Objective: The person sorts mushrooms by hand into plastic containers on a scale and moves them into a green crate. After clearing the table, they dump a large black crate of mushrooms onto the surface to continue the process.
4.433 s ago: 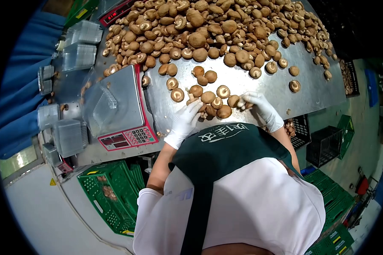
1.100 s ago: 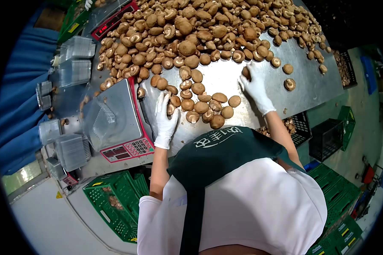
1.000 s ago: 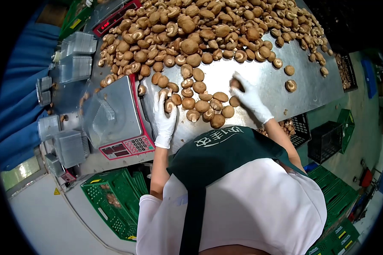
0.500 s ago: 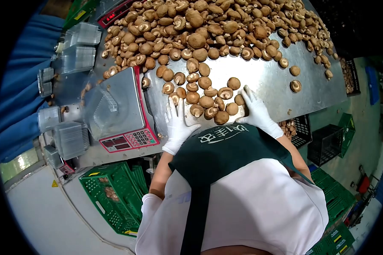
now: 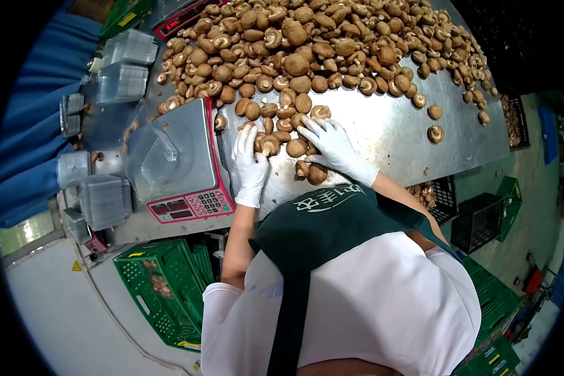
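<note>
While both hands lie palm down on the brushed steel table (image 5: pixel 391 135), a small cluster of mushrooms (image 5: pixel 297 149) sits between them, close to the table's near edge. They are brown, round-capped and matt, some turned over to show pale gills and a short stem. About half a dozen show in this cluster, and two of them lie nearest the person's green apron. Each hand wears a thin white glove, two in all.

The left hand (image 5: pixel 250 161) is flat with its fingers stretched straight and close together, its thumb side touching a mushroom at the cluster's left edge; it grips nothing. The right hand (image 5: pixel 333 148) is spread wide, fingers splayed over the cluster's right side and touching the caps; whether anything lies under its palm cannot be told.

Farther up the table a big heap of mushrooms (image 5: pixel 307 37) is piled far too thick to count, and two lone ones lie apart on the right. Just left of the left hand stands one red-edged scale (image 5: pixel 191 203) bearing one clear, ribbed plastic tray (image 5: pixel 153 153)
</note>
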The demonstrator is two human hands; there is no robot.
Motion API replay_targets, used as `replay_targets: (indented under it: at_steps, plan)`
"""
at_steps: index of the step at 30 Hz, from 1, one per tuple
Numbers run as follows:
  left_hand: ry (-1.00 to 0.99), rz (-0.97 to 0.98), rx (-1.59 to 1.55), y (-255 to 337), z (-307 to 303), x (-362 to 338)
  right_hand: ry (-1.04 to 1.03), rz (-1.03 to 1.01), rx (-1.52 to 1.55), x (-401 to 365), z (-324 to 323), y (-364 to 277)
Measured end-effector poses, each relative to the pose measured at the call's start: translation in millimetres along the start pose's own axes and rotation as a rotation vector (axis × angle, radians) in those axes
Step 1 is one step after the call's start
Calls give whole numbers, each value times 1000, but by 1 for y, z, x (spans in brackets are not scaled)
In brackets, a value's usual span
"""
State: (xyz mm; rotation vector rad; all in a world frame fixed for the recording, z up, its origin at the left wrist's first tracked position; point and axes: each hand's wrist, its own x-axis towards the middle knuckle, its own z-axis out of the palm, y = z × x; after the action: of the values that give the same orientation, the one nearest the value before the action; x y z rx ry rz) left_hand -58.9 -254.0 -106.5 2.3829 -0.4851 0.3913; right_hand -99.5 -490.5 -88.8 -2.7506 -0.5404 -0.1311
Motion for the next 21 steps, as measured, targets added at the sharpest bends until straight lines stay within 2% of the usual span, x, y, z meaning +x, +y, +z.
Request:
replay_targets:
  at_steps: [3,4,6,7,9,13,18,20,21]
  plan:
    - [7,-48,-170,15,3,21,65,-107,152,8,-4,5]
    - [-69,-112,-196,17,6,28,65,-114,151,8,-6,7]
    - [-361,-344,-188,32,2,49,179,-22,491,8,-14,12]
    - [-357,-343,-191,42,-1,59,243,46,520,4,-14,15]
    - [-546,-346,169,57,-4,76,277,186,502,-5,-13,24]
    - [-704,-330,253,58,3,98,292,334,511,-28,-7,34]
    - [-635,-328,77,40,-1,80,297,351,502,-32,-9,32]
    - [-343,-196,-221,11,10,53,324,302,467,-16,-10,29]
    - [-271,-202,-283,6,9,42,324,205,418,-6,-7,29]
